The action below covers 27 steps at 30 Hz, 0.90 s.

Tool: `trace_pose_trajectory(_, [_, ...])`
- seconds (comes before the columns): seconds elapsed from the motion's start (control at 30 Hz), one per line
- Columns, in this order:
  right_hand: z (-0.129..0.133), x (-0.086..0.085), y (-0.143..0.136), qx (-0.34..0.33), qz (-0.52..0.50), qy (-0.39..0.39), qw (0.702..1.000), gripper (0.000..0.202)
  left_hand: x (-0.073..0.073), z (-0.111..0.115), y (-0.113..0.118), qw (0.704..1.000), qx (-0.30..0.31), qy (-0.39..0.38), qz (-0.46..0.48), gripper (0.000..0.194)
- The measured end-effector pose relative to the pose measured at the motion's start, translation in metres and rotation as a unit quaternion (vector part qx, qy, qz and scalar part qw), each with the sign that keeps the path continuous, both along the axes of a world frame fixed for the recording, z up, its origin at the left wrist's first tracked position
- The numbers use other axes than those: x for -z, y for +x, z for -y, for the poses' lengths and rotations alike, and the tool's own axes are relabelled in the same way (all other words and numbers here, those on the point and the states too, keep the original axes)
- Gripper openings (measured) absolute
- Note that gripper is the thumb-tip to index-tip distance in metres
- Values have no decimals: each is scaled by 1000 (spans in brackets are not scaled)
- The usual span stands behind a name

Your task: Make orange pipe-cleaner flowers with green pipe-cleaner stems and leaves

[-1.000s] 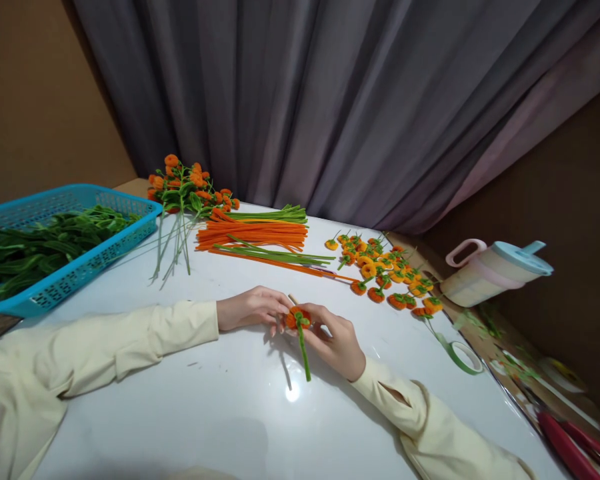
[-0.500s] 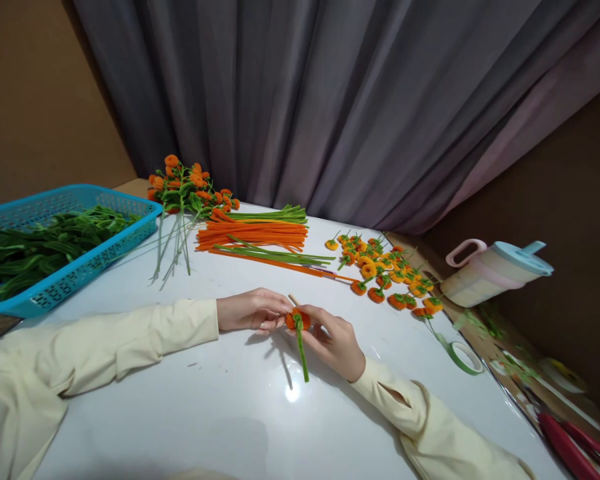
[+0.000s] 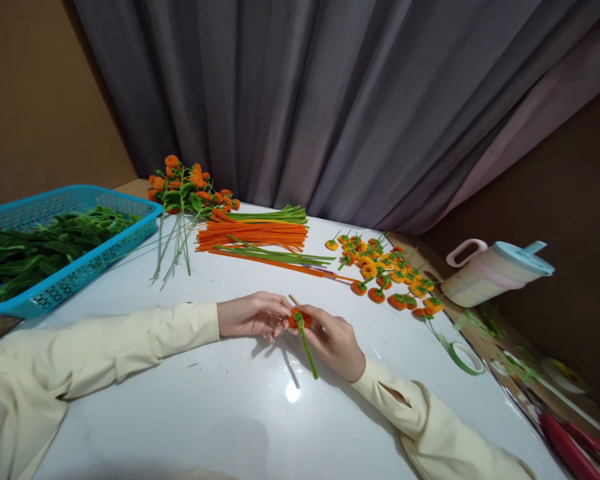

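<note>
Both hands meet near the middle of the white table, around a small orange fuzzy flower (image 3: pixel 301 320). My left hand (image 3: pixel 257 315) pinches the flower's left side with its fingertips. On the right side, my right hand (image 3: pixel 334 337) grips it between thumb and fingers. A green fuzzy stem (image 3: pixel 307 350) hangs from the flower toward me, slanting down to the right. Above the flower a thin tan stick (image 3: pixel 293 299) pokes out between the hands; its lower part is hidden.
Orange strips (image 3: pixel 253 235) and green strips (image 3: pixel 280 255) lie behind the hands. A blue basket (image 3: pixel 95 268) of green leaves stands left, an orange bouquet (image 3: pixel 195 183) behind. Right are small flower heads (image 3: pixel 369 270), green tape (image 3: pixel 467 359), a cup (image 3: pixel 495 270) and red-handled pliers (image 3: pixel 560 440).
The green stem's lower end has swung to the right as the flower turned slightly. My left fingers have shifted a little on the flower; my right hand has barely moved.
</note>
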State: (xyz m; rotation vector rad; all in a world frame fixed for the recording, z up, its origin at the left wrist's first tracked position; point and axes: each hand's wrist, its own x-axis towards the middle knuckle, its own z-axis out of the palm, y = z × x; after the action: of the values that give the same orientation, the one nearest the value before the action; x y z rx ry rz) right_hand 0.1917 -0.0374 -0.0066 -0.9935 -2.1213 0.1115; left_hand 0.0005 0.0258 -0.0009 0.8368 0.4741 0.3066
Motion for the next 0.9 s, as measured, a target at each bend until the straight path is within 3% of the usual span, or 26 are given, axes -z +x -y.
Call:
trace_pose_trajectory(0.2, [2,-1,1,-8,-15,-46,999,26,0,-1,1,1000,24,-6,4,31])
trace_pose_trajectory(0.33, [1,1,1,-9,-20,-66,998,29,-4,4,2,998,32,52,-14,36])
trace_pose_trajectory(0.5, [-8,-6,11,-86,27,-103,991,42,-5,9,5,995,0,102,-23,37])
trace_pose_trajectory(0.6, [-12,-20,19,-135,52,-104,984,32,-3,8,6,993,-16,114,-35,37])
trace_pose_trajectory(0.7, [-12,-33,20,-144,10,-93,985,22,-1,7,5,990,-10,132,-44,38])
trace_pose_trajectory(0.9, [-8,-33,7,-157,-12,-94,983,13,-1,9,5,984,-10,161,-72,42])
